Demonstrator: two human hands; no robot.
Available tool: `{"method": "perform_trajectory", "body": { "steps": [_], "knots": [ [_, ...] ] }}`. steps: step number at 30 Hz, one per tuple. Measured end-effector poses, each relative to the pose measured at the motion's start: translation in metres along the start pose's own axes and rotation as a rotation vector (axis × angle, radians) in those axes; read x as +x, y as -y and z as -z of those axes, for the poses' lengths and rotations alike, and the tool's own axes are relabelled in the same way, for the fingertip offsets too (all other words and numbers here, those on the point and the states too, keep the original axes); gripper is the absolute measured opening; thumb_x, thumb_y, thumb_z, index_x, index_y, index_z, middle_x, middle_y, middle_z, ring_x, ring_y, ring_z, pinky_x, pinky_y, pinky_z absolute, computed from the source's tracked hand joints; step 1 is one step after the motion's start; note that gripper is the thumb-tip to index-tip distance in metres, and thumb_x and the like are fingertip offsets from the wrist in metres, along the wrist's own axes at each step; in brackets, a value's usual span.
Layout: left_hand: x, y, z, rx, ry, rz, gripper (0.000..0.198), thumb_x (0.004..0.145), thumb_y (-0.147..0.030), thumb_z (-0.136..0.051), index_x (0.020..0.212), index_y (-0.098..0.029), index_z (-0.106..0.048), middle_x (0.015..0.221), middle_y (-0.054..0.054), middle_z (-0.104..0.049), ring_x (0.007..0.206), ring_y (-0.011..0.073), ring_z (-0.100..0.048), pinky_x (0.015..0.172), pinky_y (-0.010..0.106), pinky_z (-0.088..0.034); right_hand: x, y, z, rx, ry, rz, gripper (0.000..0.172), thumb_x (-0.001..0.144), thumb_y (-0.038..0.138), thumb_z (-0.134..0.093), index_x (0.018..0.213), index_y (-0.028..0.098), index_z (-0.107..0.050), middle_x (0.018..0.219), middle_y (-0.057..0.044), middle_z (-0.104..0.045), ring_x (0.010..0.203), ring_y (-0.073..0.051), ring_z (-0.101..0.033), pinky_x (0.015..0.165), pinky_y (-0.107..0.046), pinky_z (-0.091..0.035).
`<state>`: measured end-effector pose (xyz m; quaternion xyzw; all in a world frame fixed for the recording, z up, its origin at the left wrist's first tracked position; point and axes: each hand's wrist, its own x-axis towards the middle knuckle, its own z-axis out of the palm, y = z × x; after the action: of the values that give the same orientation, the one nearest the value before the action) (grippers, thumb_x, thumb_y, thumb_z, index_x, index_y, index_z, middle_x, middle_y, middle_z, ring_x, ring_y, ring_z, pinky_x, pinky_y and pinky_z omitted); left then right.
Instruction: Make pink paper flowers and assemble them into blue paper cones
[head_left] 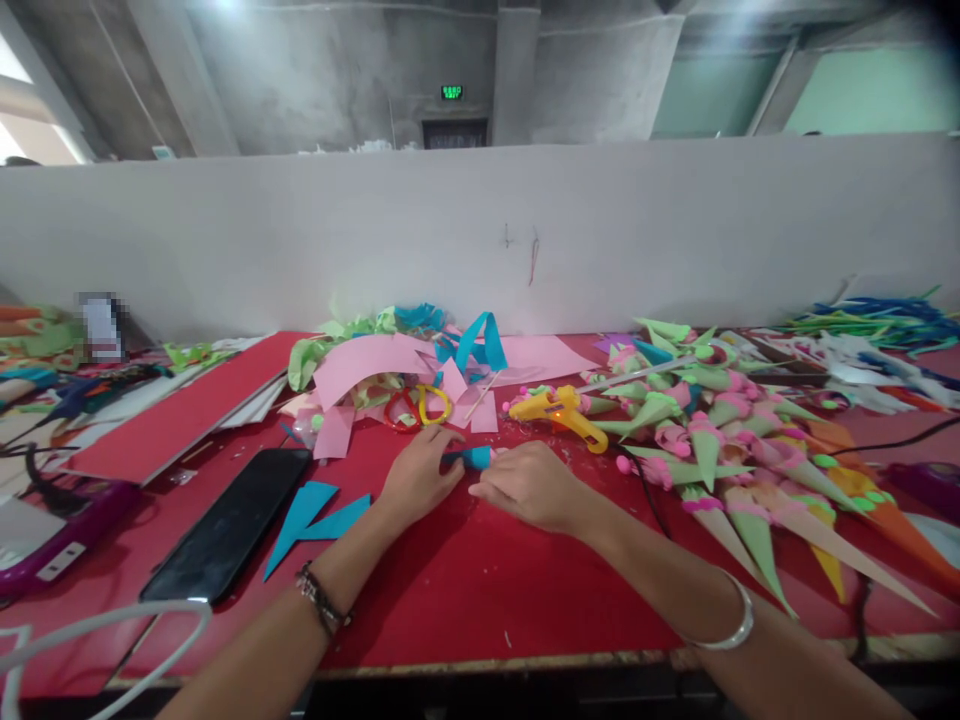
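My left hand (417, 480) and my right hand (529, 488) meet over the red table (465, 590). Both pinch a small rolled piece of blue paper (472, 457) that lies between their fingertips. The fingers of each hand are curled on it. A yellow glue gun (564, 412) lies just beyond my right hand. Flat blue paper cut-outs (311, 515) lie to the left of my left hand. A beaded bracelet is on my left wrist and a silver bangle on my right.
A black phone (229, 525) lies left of the cut-outs. Pink, green and blue paper scraps (390, 365) and red and yellow scissors (416, 407) sit behind. Several finished paper cones (739, 470) cover the right side. A white partition (480, 230) backs the table.
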<state>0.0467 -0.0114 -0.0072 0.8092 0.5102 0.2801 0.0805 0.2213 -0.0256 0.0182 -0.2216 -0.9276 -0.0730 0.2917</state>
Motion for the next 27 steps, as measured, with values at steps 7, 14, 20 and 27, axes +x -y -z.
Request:
{"method": "perform_trajectory", "body": {
  "steps": [7, 14, 20, 27],
  "knots": [
    [0.001, -0.004, 0.003, -0.118, -0.066, -0.078, 0.020, 0.078, -0.018, -0.042, 0.096, -0.019, -0.049, 0.095, 0.006, -0.052, 0.089, 0.0165, -0.049, 0.079, 0.030, -0.041, 0.000, 0.002, -0.005, 0.001, -0.056, 0.027, 0.031, 0.090, 0.021, -0.029, 0.095, 0.016, -0.059, 0.075, -0.003, -0.066, 0.063, -0.011, -0.058, 0.055, -0.022, -0.036],
    [0.001, -0.003, 0.004, -0.170, 0.007, -0.108, 0.009, 0.076, -0.017, -0.046, 0.080, -0.017, -0.054, 0.082, 0.004, -0.052, 0.076, 0.0143, -0.049, 0.067, 0.025, -0.041, 0.003, 0.003, -0.006, 0.040, -0.045, 0.016, 0.032, 0.090, 0.022, -0.030, 0.087, 0.017, -0.061, 0.073, -0.002, -0.064, 0.063, -0.010, -0.056, 0.054, -0.021, -0.035],
    [0.003, 0.003, 0.002, -0.100, 0.021, -0.104, 0.015, 0.077, -0.013, -0.038, 0.070, -0.016, -0.051, 0.072, 0.002, -0.050, 0.067, 0.0125, -0.046, 0.062, 0.024, -0.038, 0.000, -0.001, -0.018, -0.019, 0.018, -0.006, 0.046, 0.090, 0.033, -0.029, 0.058, 0.017, -0.057, 0.050, 0.001, -0.059, 0.046, -0.008, -0.049, 0.050, -0.023, -0.028],
    [0.004, 0.007, 0.000, -0.094, 0.022, -0.055, 0.014, 0.075, -0.014, -0.040, 0.074, -0.017, -0.054, 0.075, 0.001, -0.053, 0.069, 0.0120, -0.049, 0.064, 0.024, -0.039, -0.003, 0.003, -0.035, -0.119, 0.062, 0.141, 0.037, 0.086, 0.026, -0.036, 0.053, 0.017, -0.050, 0.047, 0.003, -0.055, 0.042, -0.008, -0.044, 0.048, -0.027, -0.021]
  ]
}}
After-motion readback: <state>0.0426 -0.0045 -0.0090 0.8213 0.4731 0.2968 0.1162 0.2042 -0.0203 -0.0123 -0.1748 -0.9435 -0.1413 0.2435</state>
